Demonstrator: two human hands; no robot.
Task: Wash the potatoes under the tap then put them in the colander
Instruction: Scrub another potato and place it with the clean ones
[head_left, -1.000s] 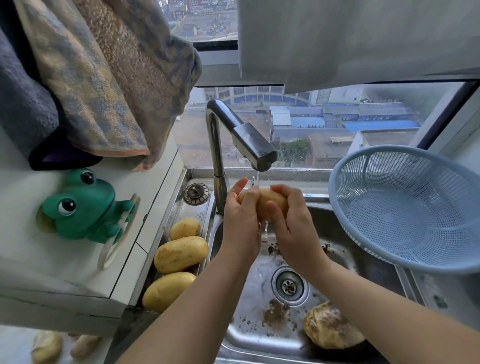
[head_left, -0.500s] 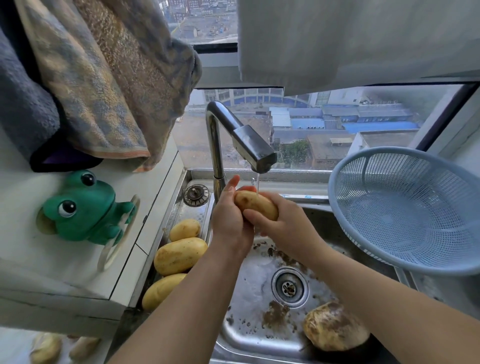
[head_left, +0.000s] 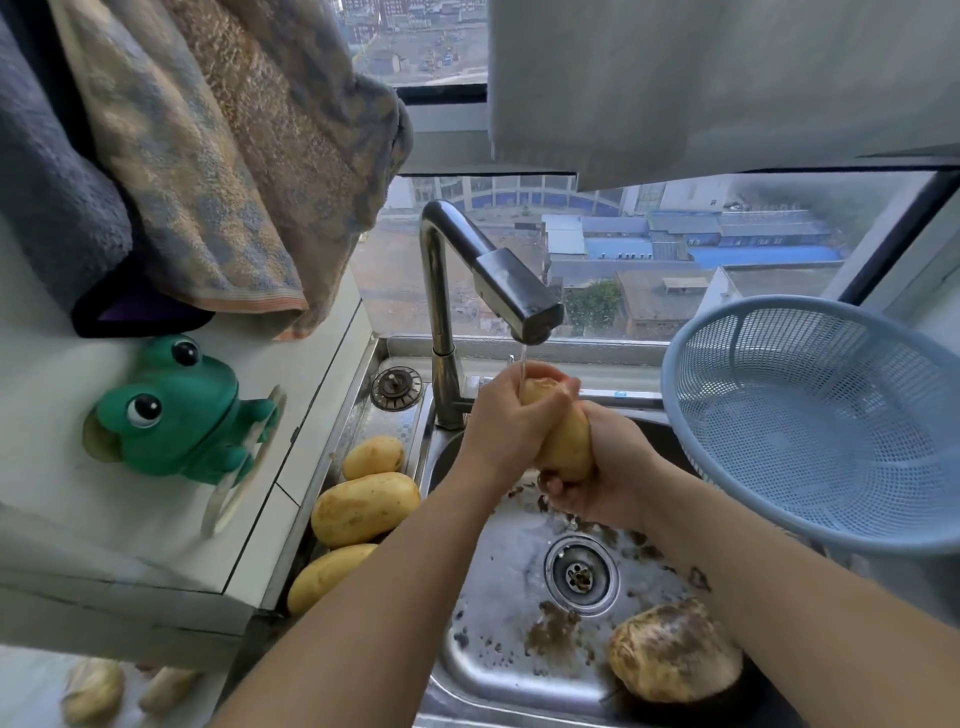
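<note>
A yellow potato (head_left: 566, 441) stands nearly upright under the thin stream from the steel tap (head_left: 498, 280). My left hand (head_left: 511, 423) grips its upper end and my right hand (head_left: 608, 478) grips its lower end from below. Three more potatoes (head_left: 363, 506) lie in a row on the ledge left of the sink (head_left: 498, 577). A dirty potato (head_left: 675, 657) sits in the basin at the front right. The blue plastic colander (head_left: 821, 415) stands tilted on the right of the sink, with nothing in it.
Clumps of soil lie around the drain (head_left: 581, 574). A green frog holder (head_left: 176, 410) sticks on the white wall at left, under hanging towels (head_left: 208, 156). A sink plug (head_left: 396, 387) rests behind the potatoes. Two more potatoes (head_left: 93, 691) lie at the lower left.
The potato has turned from lying across to nearly upright. My right hand has slid down to its lower end and my left hand has closed over its top.
</note>
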